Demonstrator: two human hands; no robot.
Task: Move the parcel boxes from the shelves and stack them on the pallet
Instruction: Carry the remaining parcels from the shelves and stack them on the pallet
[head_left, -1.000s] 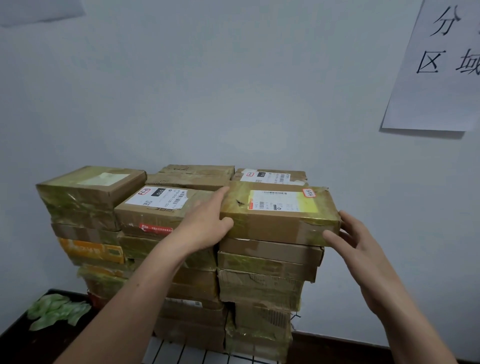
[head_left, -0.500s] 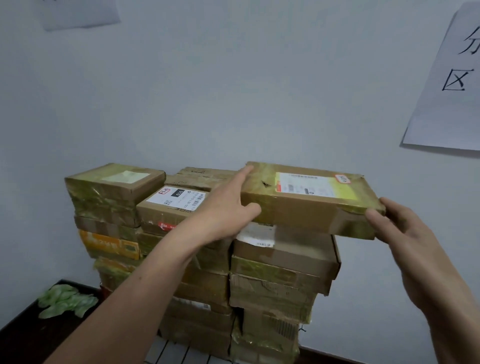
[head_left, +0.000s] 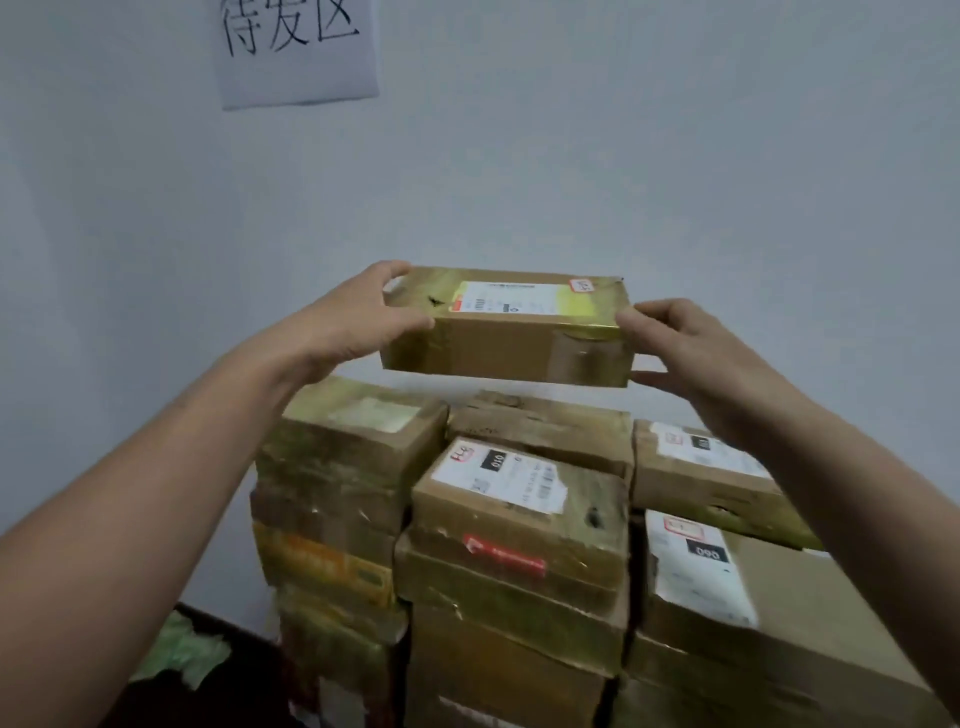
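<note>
Cardboard parcel box aloft | left hand, right hand grip its ends | stacked boxes below

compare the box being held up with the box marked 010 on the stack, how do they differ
The held box is in the air, clear of the stack, gripped at its ends by the left hand and right hand; the 010 box rests on the stack, untouched. The held box's label carries a yellow patch; the 010 box's label has a black patch with digits. Both are taped brown cardboard.
</note>
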